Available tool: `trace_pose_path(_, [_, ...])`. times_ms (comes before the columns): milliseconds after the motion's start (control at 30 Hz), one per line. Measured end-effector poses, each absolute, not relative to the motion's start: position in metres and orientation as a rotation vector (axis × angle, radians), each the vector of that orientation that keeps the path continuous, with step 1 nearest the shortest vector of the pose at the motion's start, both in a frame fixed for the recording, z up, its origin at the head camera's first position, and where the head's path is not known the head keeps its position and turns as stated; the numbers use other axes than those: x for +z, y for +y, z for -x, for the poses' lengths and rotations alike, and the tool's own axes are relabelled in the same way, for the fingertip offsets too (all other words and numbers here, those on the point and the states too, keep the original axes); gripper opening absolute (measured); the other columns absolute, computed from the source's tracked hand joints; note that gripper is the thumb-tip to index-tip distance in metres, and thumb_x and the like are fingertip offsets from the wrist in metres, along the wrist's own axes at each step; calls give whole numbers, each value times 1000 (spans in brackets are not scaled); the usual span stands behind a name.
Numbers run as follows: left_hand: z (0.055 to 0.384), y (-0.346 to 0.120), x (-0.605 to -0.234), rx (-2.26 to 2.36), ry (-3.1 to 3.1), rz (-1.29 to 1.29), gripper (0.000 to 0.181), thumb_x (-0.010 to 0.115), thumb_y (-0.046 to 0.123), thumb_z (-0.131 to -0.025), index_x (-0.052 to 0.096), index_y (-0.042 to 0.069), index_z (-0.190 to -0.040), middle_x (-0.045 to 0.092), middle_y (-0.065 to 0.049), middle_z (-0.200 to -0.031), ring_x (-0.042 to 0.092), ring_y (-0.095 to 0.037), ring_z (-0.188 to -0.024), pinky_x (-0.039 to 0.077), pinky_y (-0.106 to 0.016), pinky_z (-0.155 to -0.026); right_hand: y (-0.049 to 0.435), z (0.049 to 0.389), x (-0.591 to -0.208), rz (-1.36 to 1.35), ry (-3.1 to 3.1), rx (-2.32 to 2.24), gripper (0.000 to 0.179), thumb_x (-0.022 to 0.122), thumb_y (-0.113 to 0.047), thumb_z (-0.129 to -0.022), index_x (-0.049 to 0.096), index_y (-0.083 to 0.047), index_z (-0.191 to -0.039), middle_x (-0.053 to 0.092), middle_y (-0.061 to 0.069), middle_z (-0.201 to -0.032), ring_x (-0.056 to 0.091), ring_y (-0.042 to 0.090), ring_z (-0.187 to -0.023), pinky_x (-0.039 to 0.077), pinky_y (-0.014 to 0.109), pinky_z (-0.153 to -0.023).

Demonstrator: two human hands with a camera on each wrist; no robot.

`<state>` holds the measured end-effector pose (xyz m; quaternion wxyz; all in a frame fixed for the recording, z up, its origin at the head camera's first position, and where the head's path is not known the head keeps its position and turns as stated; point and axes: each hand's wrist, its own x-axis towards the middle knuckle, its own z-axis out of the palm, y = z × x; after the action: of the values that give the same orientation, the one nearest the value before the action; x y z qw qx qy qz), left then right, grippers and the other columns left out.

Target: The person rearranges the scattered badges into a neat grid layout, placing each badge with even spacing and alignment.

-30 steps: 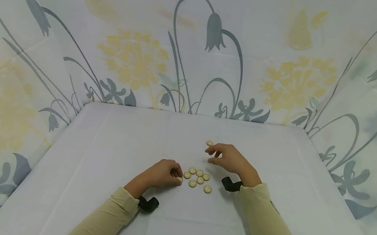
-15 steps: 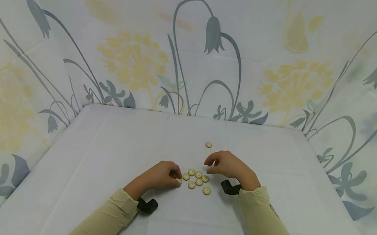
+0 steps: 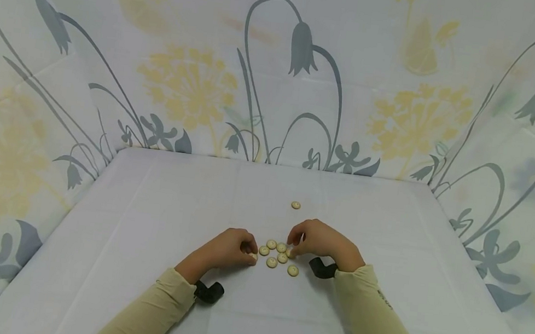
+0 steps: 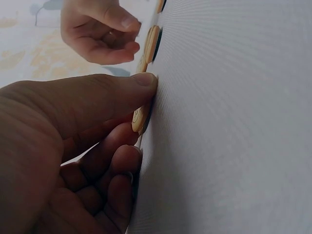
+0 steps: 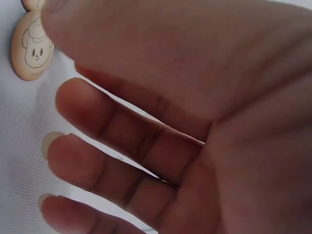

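My left hand [image 3: 228, 246] pinches a round cream disc [image 4: 138, 119] between thumb and fingers, at the left end of a loose group on the white cloth. Only part of that disc shows past the fingertips. My right hand [image 3: 322, 242] reaches over the group's right side, its thumb and forefinger slightly apart at the edge of another disc [image 3: 289, 253]. In the right wrist view, the thumb overlaps the rim of a disc [image 5: 30, 56] printed with a smiling cartoon face; the other fingers are loosely bent. Several similar discs [image 3: 272, 263] lie flat between the hands.
One lone disc [image 3: 295, 205] lies farther back, beyond the right hand. Another disc [image 3: 292, 271] sits slightly apart, nearer the front. White cloth [image 3: 185, 191] covers the table, and a flower-printed curtain [image 3: 275, 96] encloses the back and sides.
My right hand has come back from near the far lone disc, down and toward the group, until its fingertips are at a disc there. The left hand keeps its pinch in place.
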<state>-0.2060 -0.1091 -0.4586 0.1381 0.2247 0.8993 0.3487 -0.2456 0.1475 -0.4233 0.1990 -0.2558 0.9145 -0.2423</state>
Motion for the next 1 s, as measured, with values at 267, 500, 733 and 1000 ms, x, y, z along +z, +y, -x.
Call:
trace_pose_path(267, [206, -110, -459, 1001, 2600, -654, 15, 79, 21, -81, 70, 14, -91, 64, 5, -86, 57, -8, -80, 49, -27, -73, 146, 242, -427, 719, 2550, -650, 17, 81, -17, -73, 72, -24, -85, 61, -6, -76, 54, 12, -75, 44, 30, -69])
trace_pose_path(500, [206, -109, -457, 989, 2605, -647, 15, 78, 21, -81, 70, 14, -91, 64, 5, -86, 57, -8, -81, 48, -26, -73, 143, 241, -428, 690, 2576, -611, 17, 80, -15, -72, 70, -23, -83, 60, -5, -78, 53, 13, -76, 44, 30, -70])
trace_pose_path(733, [206, -109, -458, 997, 2599, -653, 15, 78, 20, -81, 70, 13, -91, 64, 4, -86, 57, -9, -81, 48, -27, -73, 141, 238, -426, 687, 2584, -592, 17, 78, -11, -73, 68, -20, -85, 60, -5, -79, 53, 13, -76, 44, 30, -70])
trace_pose_path(1000, [205, -108, -458, 1014, 2600, -642, 16, 79, 19, -80, 69, 12, -90, 64, 4, -86, 58, -9, -81, 48, -27, -73, 142, 239, -430, 712, 2599, -588, 16, 75, -10, -74, 67, -20, -83, 58, -5, -77, 52, 12, -75, 43, 30, -70])
